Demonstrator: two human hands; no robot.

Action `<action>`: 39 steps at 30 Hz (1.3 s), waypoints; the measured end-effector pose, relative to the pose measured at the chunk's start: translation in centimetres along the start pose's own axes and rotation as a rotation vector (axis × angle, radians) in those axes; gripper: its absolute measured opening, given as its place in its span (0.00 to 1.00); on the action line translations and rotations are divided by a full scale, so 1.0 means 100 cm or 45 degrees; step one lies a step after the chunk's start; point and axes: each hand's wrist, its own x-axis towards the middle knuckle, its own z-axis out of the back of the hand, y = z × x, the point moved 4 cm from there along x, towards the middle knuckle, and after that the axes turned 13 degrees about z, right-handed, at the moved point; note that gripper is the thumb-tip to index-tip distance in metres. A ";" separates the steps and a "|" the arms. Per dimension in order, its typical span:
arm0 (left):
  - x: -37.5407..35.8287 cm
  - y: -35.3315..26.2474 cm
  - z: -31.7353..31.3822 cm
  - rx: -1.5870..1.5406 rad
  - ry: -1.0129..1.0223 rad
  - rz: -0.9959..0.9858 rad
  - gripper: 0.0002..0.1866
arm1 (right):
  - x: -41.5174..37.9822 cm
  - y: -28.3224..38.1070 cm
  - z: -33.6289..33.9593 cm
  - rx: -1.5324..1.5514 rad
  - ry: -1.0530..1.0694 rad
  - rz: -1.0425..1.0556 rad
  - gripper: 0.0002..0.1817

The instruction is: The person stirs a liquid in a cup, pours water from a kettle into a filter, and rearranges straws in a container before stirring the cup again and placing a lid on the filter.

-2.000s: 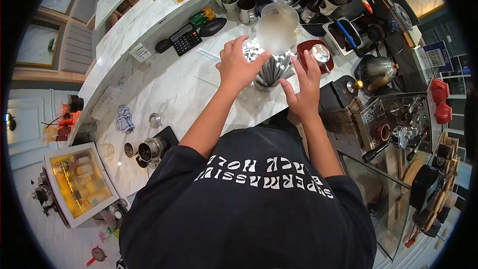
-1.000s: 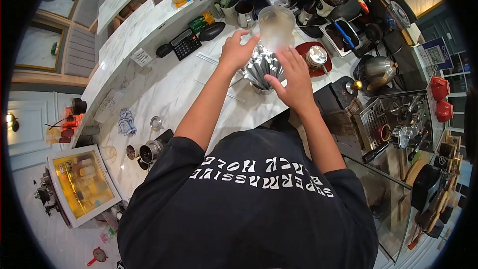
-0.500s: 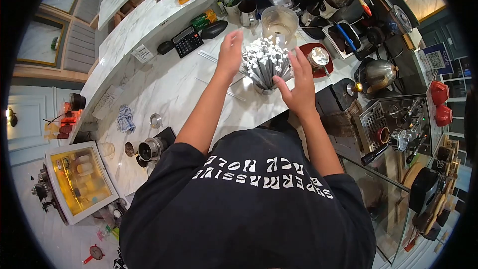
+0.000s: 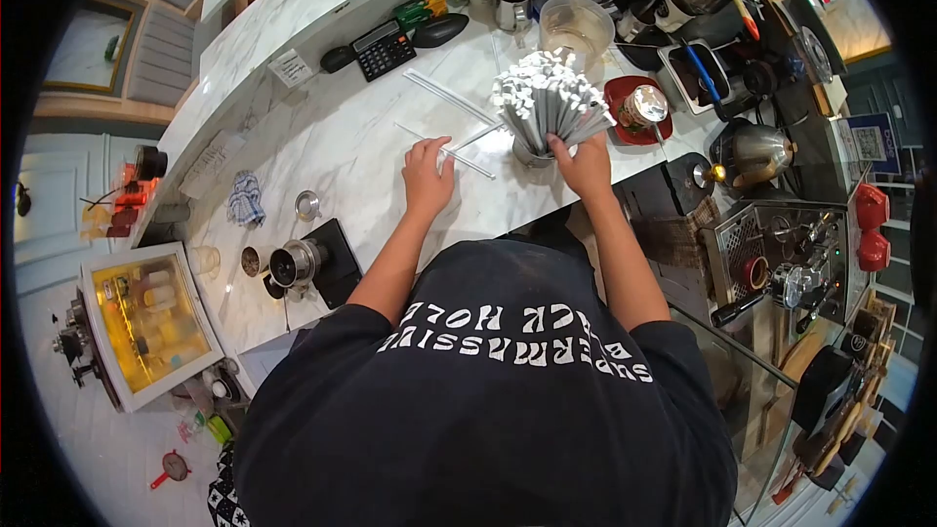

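Note:
A thick bundle of wrapped straws, grey along their length with white ends, stands fanned out in a cup on the marble counter. My right hand is closed around the near right side of the bundle, thumb across the straws; its other fingers are partly hidden behind them. Several loose straws lie on the counter left of the cup, some crossing each other. Over the near ends of these, my left hand reaches down with fingers apart, touching or just above a straw. Nothing shows in its grasp.
Behind the bundle is a clear plastic tub. A red tray with a foil-topped jar stands close on the right. A calculator lies farther left, and an espresso machine is at the far right.
My left hand has left the bundle's side and come down to the loose straws. My right hand has closed from an open pose onto the bundle. The view has shifted slightly.

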 end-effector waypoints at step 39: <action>-0.086 0.034 0.069 -0.376 -0.485 0.560 0.09 | 0.089 0.005 -0.066 0.968 0.109 -0.676 0.27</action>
